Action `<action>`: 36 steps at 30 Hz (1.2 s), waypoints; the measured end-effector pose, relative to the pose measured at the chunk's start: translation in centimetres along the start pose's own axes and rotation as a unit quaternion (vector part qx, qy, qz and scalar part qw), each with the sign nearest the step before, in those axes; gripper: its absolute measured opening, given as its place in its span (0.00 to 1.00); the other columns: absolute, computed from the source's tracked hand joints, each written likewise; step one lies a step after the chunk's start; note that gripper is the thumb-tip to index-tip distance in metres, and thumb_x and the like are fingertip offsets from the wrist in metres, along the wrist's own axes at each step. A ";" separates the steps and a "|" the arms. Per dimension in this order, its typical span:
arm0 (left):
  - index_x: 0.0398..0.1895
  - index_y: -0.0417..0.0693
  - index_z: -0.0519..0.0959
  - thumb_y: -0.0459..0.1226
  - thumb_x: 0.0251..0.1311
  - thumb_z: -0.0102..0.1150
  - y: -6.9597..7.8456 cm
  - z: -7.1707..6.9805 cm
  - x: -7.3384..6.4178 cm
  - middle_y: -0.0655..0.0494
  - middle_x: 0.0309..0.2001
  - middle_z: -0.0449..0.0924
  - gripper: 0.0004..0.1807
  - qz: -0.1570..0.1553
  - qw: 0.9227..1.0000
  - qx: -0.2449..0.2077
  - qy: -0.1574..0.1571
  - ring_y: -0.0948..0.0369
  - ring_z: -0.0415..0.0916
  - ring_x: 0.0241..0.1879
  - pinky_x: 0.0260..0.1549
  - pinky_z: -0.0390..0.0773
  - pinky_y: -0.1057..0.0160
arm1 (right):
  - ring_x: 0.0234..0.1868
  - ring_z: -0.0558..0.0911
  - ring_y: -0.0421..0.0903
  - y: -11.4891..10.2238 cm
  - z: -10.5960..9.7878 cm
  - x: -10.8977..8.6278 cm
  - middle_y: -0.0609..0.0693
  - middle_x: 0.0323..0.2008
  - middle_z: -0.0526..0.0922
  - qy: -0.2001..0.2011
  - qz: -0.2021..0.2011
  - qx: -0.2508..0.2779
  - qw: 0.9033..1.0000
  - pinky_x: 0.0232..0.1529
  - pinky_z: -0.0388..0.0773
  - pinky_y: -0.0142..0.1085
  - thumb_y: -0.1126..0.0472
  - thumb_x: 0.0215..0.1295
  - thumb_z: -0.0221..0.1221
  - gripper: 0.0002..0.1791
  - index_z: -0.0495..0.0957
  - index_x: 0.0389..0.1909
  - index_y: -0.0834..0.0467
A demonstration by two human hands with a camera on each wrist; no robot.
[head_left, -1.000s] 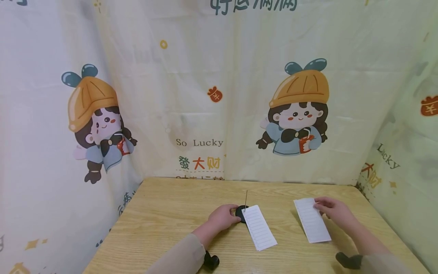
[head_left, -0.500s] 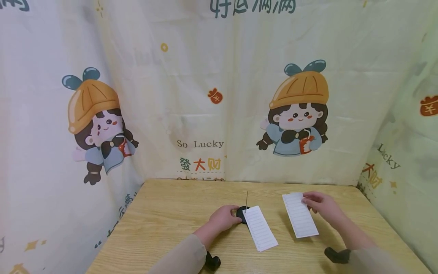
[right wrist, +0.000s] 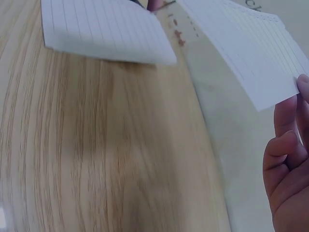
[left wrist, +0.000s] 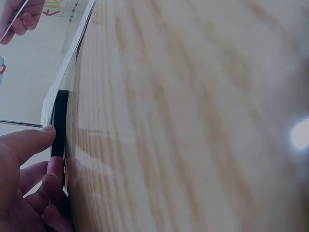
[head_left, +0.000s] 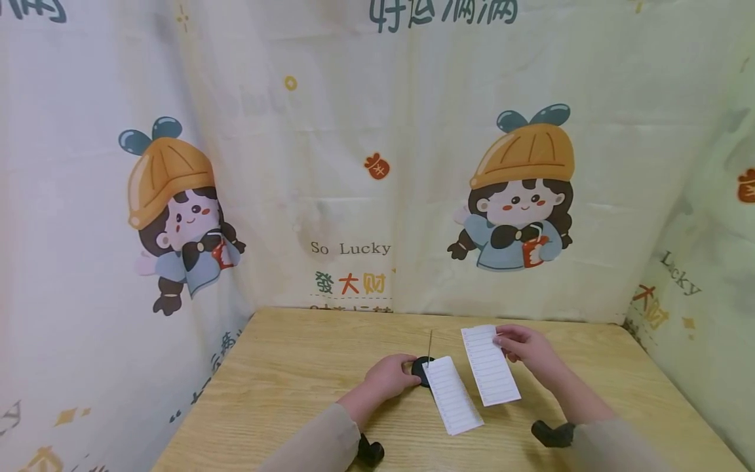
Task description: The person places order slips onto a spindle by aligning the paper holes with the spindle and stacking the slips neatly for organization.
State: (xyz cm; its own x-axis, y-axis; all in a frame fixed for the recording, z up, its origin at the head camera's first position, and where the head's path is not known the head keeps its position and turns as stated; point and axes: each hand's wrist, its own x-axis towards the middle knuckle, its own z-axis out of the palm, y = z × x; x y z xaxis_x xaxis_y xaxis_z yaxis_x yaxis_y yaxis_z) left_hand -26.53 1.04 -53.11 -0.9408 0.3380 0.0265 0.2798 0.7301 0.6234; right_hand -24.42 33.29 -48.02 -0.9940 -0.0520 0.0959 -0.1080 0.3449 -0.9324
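A receipt spike stands on the table, its thin metal needle (head_left: 430,346) upright from a round black base (head_left: 418,372). My left hand (head_left: 386,378) grips the rim of that base, thumb above and fingers at the side in the left wrist view (left wrist: 59,121). Lined paper slips (head_left: 454,396) lie at the needle's foot, pierced near their top end and slanting toward me; the right wrist view shows them as a thin stack. To the right, my right hand (head_left: 531,351) pinches another lined slip (head_left: 491,367) by its upper right edge, raised above the table beside the needle.
The wooden table (head_left: 301,373) runs back to a printed curtain (head_left: 330,196), which also hangs along both sides. Black wrist mounts (head_left: 552,434) stick out at both sleeves.
My right hand has carried its slip leftward and up, closer to the needle. The left hand stays on the base, and the pierced slips lie as before.
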 end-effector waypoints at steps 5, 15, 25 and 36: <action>0.60 0.53 0.80 0.46 0.56 0.71 0.0 -0.1 0.1 0.65 0.23 0.73 0.27 0.007 1.000 0.002 0.006 0.65 0.68 0.22 0.25 0.67 0.63 | 0.31 0.76 0.46 -0.7 1.4 0.6 0.51 0.37 0.81 -0.007 -0.010 0.003 1.000 0.33 0.74 0.36 0.58 0.68 0.62 0.24 0.73 0.58 0.71; 0.62 0.51 0.78 0.47 0.59 0.68 -0.1 0.1 0.2 0.64 0.26 0.74 0.28 -0.010 0.999 -0.036 -0.007 0.63 0.70 0.23 0.26 0.68 0.62 | 0.30 0.75 0.46 -1.9 3.8 1.5 0.51 0.34 0.81 -0.018 -0.020 0.021 0.999 0.32 0.73 0.35 0.60 0.68 0.62 0.22 0.74 0.56 0.70; 0.57 0.51 0.80 0.47 0.65 0.62 0.5 0.1 -0.2 0.64 0.32 0.76 0.20 -0.013 0.996 -0.088 0.011 0.63 0.71 0.29 0.31 0.71 0.60 | 0.30 0.75 0.45 -2.6 4.9 1.8 0.51 0.34 0.81 -0.030 -0.022 0.023 0.999 0.31 0.73 0.35 0.61 0.68 0.61 0.19 0.76 0.55 0.69; 0.50 0.54 0.83 0.55 0.71 0.51 3.2 -1.4 0.4 0.64 0.36 0.79 0.20 0.005 0.972 -0.201 0.119 0.64 0.73 0.35 0.35 0.73 0.60 | 0.30 0.75 0.46 -2.3 5.4 2.1 0.51 0.33 0.81 -0.033 -0.024 0.030 0.999 0.31 0.73 0.35 0.61 0.69 0.61 0.19 0.75 0.54 0.69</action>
State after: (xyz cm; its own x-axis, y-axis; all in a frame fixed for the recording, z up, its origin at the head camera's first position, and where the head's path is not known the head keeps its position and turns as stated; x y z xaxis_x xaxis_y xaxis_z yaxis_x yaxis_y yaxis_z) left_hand -26.28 2.70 -50.04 -0.9692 0.1628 0.1846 0.2374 0.4204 0.8757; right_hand -26.22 27.29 -47.56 -0.9842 -0.1299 0.1203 -0.1532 0.2838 -0.9466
